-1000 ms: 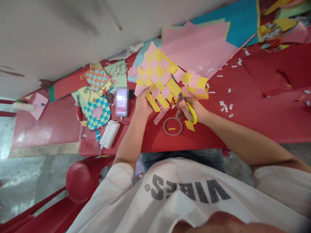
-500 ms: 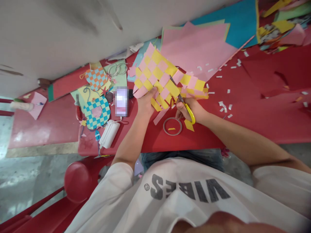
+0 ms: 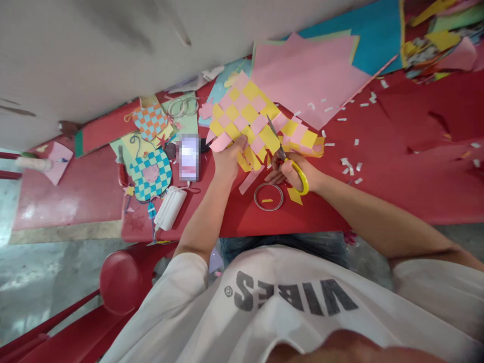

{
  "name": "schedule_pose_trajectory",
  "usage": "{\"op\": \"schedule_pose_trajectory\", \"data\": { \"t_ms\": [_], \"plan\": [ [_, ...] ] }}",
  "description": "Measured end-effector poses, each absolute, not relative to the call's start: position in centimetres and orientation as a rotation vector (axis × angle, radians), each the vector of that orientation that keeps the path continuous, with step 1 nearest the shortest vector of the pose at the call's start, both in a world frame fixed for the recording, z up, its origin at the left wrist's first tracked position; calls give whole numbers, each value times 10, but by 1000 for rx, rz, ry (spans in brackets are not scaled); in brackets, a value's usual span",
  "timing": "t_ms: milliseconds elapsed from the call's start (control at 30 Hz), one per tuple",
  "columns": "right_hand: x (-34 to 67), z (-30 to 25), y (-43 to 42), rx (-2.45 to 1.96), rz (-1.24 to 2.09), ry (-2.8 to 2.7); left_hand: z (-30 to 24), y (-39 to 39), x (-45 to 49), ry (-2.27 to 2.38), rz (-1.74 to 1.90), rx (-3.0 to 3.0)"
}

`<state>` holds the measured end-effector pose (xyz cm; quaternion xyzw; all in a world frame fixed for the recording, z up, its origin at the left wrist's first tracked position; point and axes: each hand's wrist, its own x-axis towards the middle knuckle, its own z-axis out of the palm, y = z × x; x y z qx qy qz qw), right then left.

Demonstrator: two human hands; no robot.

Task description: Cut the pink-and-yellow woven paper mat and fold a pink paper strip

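Observation:
A woven paper piece (image 3: 242, 112) in pink and yellow checks is pinched at its near left edge by my left hand (image 3: 229, 157), thumb on top. My right hand (image 3: 298, 169) is closed round the yellow handles of a pair of scissors (image 3: 301, 176). The dark blades point up and left over the right part of the weave, close to a yellow strip. Below the hands lie a thin ring (image 3: 268, 196), a yellow paper scrap (image 3: 295, 196) and a loose pink strip (image 3: 251, 180).
A phone (image 3: 189, 157) and a white power bank (image 3: 170, 208) lie to the left, beside a blue-green woven paper piece (image 3: 151, 175). Pink paper sheets (image 3: 302, 75) lie at the back against the wall. Small white scraps (image 3: 346, 165) are scattered on the red table (image 3: 401, 186) at right.
My right hand and the scissors have shifted slightly right and down, and more fingers show below the handles. The woven paper has tilted a little in my left hand.

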<state>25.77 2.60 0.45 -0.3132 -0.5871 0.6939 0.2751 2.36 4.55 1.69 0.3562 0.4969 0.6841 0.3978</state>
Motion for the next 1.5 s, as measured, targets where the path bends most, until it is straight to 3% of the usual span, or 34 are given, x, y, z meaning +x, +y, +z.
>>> {"op": "schedule_pose_trajectory", "data": {
  "t_ms": [700, 1033, 1500],
  "plan": [
    [252, 7, 27, -1057, 1692, -1659, 17, 45, 20, 1303, 1666, 1070],
    [258, 9, 29, -885, 1895, -1596, 19, 45, 20, 1316, 1657, 1038],
    [254, 7, 26, -1096, 1675, -1696, 20, 44, 18, 1317, 1597, 1095]
  ]
}}
